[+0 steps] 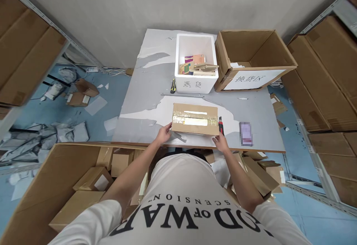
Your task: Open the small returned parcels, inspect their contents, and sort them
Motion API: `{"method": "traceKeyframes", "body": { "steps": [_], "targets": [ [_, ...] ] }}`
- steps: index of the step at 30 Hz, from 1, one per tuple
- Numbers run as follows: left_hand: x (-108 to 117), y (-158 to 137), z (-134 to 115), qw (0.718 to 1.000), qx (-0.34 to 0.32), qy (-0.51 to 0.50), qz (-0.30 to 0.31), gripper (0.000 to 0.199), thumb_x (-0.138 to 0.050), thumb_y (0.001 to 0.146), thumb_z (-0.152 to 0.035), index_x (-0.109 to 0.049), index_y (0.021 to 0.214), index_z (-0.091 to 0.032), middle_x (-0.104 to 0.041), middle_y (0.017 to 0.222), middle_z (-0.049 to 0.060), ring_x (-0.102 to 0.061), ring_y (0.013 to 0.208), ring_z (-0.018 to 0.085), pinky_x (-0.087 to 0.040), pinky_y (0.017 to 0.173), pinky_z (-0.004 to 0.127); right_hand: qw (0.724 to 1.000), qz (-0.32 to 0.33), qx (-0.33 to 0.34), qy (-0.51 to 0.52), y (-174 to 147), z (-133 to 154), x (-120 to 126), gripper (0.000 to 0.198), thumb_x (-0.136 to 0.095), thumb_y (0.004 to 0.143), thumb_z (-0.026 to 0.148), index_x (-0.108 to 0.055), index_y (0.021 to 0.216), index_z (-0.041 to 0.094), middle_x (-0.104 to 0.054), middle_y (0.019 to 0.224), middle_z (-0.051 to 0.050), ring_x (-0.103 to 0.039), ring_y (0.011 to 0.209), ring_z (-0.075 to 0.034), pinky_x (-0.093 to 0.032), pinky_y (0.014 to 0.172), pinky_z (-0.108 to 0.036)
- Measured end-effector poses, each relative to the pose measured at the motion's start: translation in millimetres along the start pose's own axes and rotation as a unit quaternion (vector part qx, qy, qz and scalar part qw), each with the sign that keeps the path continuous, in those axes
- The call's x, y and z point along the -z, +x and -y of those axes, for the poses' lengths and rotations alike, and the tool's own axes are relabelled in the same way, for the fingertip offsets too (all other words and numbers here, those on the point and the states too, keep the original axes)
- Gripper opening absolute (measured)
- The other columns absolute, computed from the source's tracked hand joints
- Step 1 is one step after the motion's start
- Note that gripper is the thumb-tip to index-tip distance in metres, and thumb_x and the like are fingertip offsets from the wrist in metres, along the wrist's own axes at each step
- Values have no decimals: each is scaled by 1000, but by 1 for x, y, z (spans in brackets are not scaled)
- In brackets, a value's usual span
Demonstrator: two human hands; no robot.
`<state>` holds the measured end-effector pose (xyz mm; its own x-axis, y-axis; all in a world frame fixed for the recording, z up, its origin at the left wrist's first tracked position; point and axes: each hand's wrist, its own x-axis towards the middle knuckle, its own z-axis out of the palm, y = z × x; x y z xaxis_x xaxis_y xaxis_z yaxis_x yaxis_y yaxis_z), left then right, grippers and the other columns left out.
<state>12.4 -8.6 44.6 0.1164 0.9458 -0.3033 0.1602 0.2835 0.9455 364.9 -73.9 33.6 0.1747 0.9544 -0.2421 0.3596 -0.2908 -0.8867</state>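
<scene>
A taped cardboard box (192,129) with pale labels on its top lies at the near part of the table, between my two hands. My left hand (164,133) grips its left end near the front corner. At the box's front right corner, my right hand (221,142) has its fingers closed on the edge. Just behind that hand, a red and black utility knife (221,125) lies beside the box's right end. The undersides of the box and some fingertips are hidden.
A white foam bin (195,85) with small boxes, a large cardboard carton (255,79) and a yellow utility knife (173,86) stand or lie farther back on the torn-topped table (131,107). A blurred purple item (245,133) lies right. A big carton (30,200) of boxes is left.
</scene>
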Motion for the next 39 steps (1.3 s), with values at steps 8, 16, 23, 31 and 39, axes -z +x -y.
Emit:
{"method": "traceKeyframes", "body": {
  "steps": [8, 16, 23, 31, 39],
  "targets": [
    [-12, -8, 4, 998, -46, 43, 13, 52, -65, 72, -46, -67, 113, -14, -72, 105, 9, -64, 105, 27, -48, 96, 40, 1000, -5, -4, -24, -1, 7, -14, 34, -55, 77, 46, -63, 92, 17, -71, 95, -15, -65, 93, -29, -51, 85, -45],
    [4, -13, -51, 968, -29, 244, -47, 45, -56, 80, -50, -72, 107, -18, -75, 89, 2, -65, 79, 20, -49, 75, 27, 997, 10, 43, -62, 3, 48, 15, 43, -46, 83, 57, -61, 91, 18, -69, 93, -10, -62, 83, -23, -48, 77, -34],
    [-8, 12, -81, 944, 4, 304, -127, 47, -51, 83, -56, -77, 95, -18, -74, 78, 4, -65, 74, 19, -42, 65, 25, 979, -35, 21, -201, 27, 77, 14, 56, -30, 89, 64, -63, 81, 20, -69, 83, -12, -60, 79, -26, -42, 73, -34],
    [-10, 31, -70, 954, 16, 286, -94, 41, -54, 83, -50, -75, 102, -21, -75, 94, 6, -68, 87, 23, -45, 69, 28, 975, -26, -22, -218, 52, 75, 9, 56, -34, 88, 62, -66, 74, 18, -70, 80, -12, -59, 77, -23, -41, 70, -32],
    [-6, 36, -62, 966, 12, 243, -88, 41, -60, 79, -49, -74, 104, -21, -75, 98, 6, -68, 94, 25, -49, 73, 28, 986, -43, -40, -155, 52, 72, 7, 61, -40, 79, 72, -65, 76, 17, -69, 78, -8, -57, 75, -20, -40, 67, -29]
  ]
}}
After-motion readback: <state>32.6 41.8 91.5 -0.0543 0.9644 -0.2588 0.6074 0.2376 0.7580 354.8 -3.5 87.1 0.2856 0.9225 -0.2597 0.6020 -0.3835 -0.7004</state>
